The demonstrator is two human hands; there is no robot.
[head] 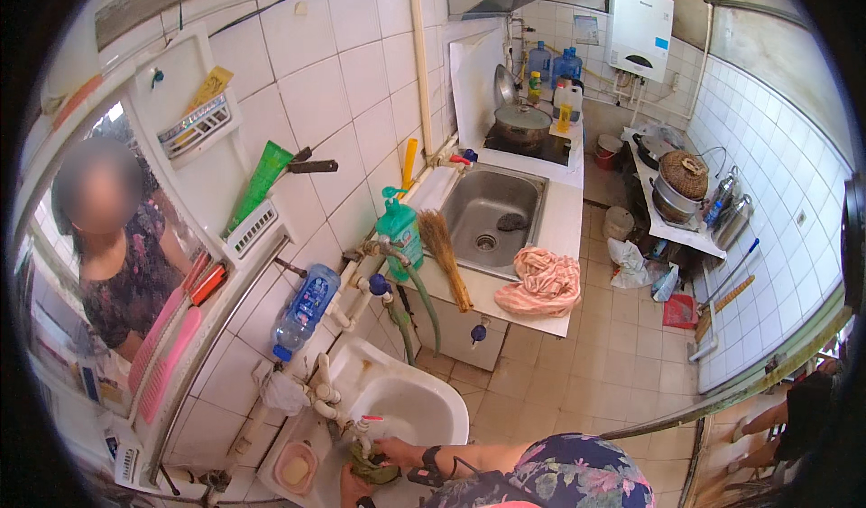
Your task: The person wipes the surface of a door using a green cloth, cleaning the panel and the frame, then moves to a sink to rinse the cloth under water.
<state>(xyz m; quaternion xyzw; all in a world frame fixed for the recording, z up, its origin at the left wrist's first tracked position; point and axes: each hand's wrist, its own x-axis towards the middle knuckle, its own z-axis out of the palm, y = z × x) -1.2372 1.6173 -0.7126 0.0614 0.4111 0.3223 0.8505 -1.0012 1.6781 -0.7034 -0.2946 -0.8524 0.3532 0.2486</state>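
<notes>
A wet-looking dark green cloth (376, 473) is bunched under the tap (365, 430) of the white ceramic washbasin (454, 400). My right hand (398, 452), reaching in from the right with a black band on the wrist, grips the cloth's upper side. At the bottom of the view, my left hand (354, 486) holds the cloth's lower left side; the cloth and the picture's lower edge partly hide it. Beside the hands, a pink soap dish (312, 486) with a yellowish bar of soap (295, 470) rests on the basin's ledge.
Beyond the basin is a counter with a steel sink (460, 200), a striped cloth (541, 283), a straw brush (445, 257) and a green pump bottle (399, 234). A mirror (111, 251) hangs at left. Another person's legs (761, 433) show at the right edge.
</notes>
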